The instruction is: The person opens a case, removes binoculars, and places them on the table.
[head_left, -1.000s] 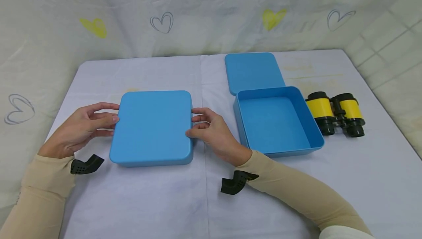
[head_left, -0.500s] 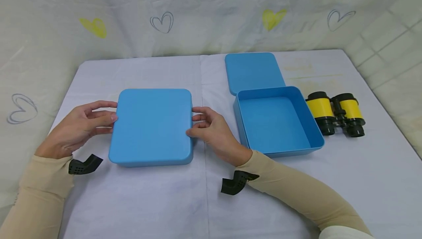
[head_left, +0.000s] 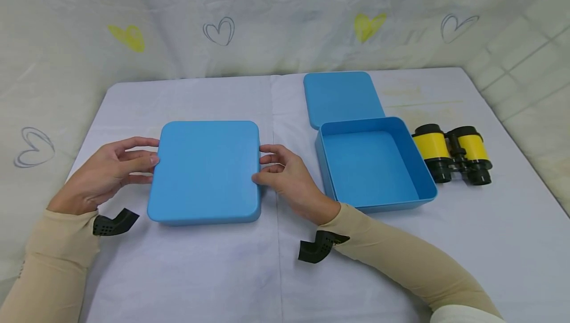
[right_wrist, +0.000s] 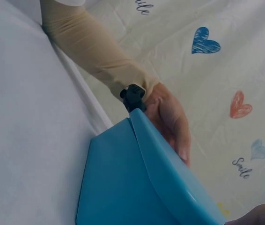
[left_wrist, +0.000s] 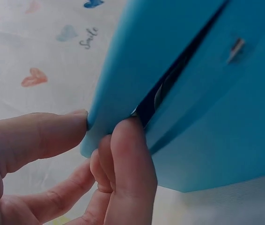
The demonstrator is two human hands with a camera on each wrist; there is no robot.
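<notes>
A light-blue lidded box (right_wrist: 116,180) stands on the table's left half. Its lid (head_left: 205,169) is tilted, its left side raised a little; the left wrist view shows a dark gap between lid and box. My left hand (head_left: 113,172) pinches the lid's left edge, thumb on top and a fingertip under the rim. At the opposite edge my right hand (head_left: 294,184) grips the lid's right side with thumb and fingers. In the right wrist view only a bit of that hand shows at the lower right corner. What lies inside the box cannot be made out.
A second blue box (head_left: 369,164), lidless, stands on the right. A flat blue lid (head_left: 343,98) lies behind it. Yellow-and-black binoculars (head_left: 432,147) rest against its right side. A white cloth (head_left: 213,273) covers the table; a heart-printed curtain (head_left: 285,21) hangs behind.
The lid's left side has risen slightly since a second ago, with my left hand shifting slightly left and up along with it. My right hand, the other box and the binoculars stay put.
</notes>
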